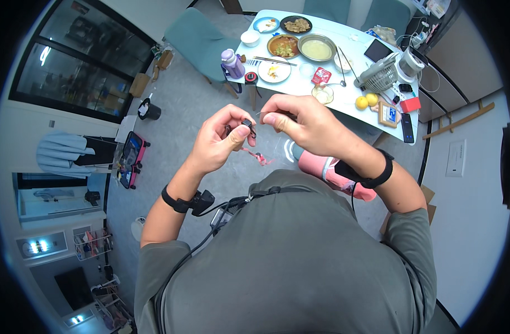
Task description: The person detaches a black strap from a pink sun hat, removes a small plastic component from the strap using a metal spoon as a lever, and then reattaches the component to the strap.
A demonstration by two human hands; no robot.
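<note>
In front of my body both hands are raised close together, above the grey floor. My left hand is closed, pinching a small black object between thumb and fingers; its kind is too small to tell. Below that hand dangles a thin pink-red strip, and what it hangs from is hidden. Just to the right, my right hand is closed in a pinch, its thumb pressed to the fingers. A thin, light sliver shows at its fingertips, too fine to name. A small gap separates the two hands.
Ahead stands a white table with dishes, a large soup pan, a purple bottle, a fan and lemons. A teal chair is at its left. An open suitcase lies left. Cables run along my left arm.
</note>
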